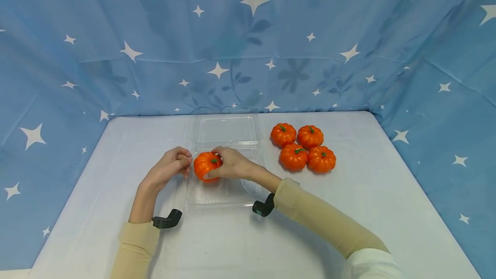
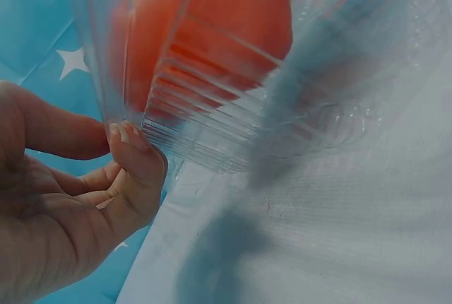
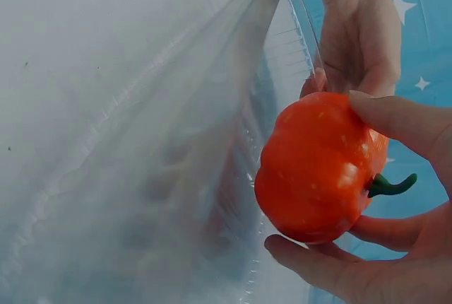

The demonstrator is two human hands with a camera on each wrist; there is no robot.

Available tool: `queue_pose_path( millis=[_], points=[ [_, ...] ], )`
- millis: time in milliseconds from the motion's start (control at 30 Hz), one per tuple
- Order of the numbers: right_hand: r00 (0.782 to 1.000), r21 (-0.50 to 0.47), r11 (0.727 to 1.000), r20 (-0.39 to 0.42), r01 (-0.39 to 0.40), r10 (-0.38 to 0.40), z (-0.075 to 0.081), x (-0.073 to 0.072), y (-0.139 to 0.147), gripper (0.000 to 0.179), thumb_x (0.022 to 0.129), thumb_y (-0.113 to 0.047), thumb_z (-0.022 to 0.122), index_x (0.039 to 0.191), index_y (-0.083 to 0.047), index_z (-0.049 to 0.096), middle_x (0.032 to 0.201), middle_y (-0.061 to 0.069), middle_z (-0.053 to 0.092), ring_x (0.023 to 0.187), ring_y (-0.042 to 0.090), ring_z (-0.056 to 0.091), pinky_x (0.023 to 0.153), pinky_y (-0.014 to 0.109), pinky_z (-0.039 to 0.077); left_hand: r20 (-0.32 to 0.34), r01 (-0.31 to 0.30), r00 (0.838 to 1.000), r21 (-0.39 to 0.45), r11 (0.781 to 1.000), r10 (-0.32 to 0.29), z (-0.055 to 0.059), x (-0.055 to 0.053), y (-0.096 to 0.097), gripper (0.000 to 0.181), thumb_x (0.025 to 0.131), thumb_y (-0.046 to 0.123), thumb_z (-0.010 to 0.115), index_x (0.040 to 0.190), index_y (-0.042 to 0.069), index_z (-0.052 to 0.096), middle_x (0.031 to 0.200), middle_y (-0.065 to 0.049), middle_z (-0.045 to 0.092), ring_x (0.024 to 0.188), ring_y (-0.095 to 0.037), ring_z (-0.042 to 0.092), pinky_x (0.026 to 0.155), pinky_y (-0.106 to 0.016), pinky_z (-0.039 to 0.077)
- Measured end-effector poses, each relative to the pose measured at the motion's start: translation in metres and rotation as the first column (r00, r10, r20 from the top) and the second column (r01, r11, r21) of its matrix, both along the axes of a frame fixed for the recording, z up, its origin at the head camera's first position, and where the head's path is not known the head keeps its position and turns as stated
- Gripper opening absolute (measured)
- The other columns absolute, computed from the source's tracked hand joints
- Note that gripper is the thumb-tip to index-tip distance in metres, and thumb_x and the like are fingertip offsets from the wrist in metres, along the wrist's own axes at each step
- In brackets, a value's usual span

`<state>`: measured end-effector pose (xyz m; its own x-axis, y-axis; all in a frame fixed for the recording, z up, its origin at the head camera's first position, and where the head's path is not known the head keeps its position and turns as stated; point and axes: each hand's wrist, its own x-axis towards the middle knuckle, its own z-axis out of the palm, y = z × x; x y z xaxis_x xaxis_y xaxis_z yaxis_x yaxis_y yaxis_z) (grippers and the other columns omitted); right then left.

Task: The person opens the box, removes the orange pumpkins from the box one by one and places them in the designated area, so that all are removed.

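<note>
A clear plastic clamshell box [image 1: 226, 190] lies on the table with its lid [image 1: 228, 129] folded back, away from me. My right hand [image 1: 232, 163] grips a small orange pumpkin [image 1: 205, 165] by its sides, over the left part of the box. In the right wrist view the pumpkin's green stem [image 3: 393, 186] points toward the palm. With thumb and fingertips my left hand [image 1: 172, 167] pinches the box's left rim, as the left wrist view shows; that hand [image 2: 78, 191] sits just left of the pumpkin.
Several more orange pumpkins [image 1: 293, 157] stand grouped on the white table [image 1: 372, 201], right of the box. A blue curtain [image 1: 162, 81] with white stars hangs behind and along both sides. Dark wrist cameras [image 1: 167, 219] stick out from both forearms.
</note>
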<state>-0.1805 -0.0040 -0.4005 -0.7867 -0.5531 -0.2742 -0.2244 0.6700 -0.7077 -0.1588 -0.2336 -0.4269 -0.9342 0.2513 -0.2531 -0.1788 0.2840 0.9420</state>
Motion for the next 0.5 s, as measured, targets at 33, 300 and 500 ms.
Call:
queue_pose_path(
  millis=[33, 300, 500],
  points=[
    [1.0, 0.002, 1.0, -0.002, 0.001, -0.001, 0.001, 0.0, 0.0, 0.077, 0.083, -0.033, 0.083, 0.145, -0.002, 0.052, 0.137, 0.014, 0.062, 0.12, 0.026, 0.06, 0.107, 0.039, 0.052, 0.0, 0.0, 1.0, -0.001, 1.0, 0.0, 0.0, 0.0, 0.0, 0.025, 0.104, 0.005, 0.048, 0.122, -0.012, 0.043, 0.086, -0.013, 0.057, 0.073, -0.019, 0.056, 0.064, -0.029, 0.056],
    [1.0, -0.014, 1.0, -0.012, 0.001, -0.002, 0.005, 0.003, 0.005, 0.081, 0.081, -0.03, 0.085, 0.146, 0.002, 0.05, 0.139, 0.016, 0.061, 0.123, 0.028, 0.059, 0.109, 0.04, 0.05, 0.003, 0.001, 1.0, -0.006, 1.0, -0.001, 0.0, -0.001, 0.0, 0.025, 0.104, 0.004, 0.048, 0.122, -0.012, 0.042, 0.085, -0.012, 0.056, 0.072, -0.018, 0.056, 0.064, -0.029, 0.056],
    [1.0, -0.024, 1.0, -0.026, 0.014, -0.015, 0.007, 0.006, 0.012, 0.08, 0.08, -0.03, 0.086, 0.143, 0.004, 0.052, 0.137, 0.017, 0.06, 0.12, 0.028, 0.06, 0.106, 0.039, 0.052, -0.002, 0.004, 1.0, 0.0, 1.0, -0.004, -0.001, -0.001, -0.001, 0.024, 0.105, 0.004, 0.047, 0.121, -0.013, 0.043, 0.084, -0.012, 0.057, 0.071, -0.017, 0.056, 0.064, -0.029, 0.056]
  ],
)
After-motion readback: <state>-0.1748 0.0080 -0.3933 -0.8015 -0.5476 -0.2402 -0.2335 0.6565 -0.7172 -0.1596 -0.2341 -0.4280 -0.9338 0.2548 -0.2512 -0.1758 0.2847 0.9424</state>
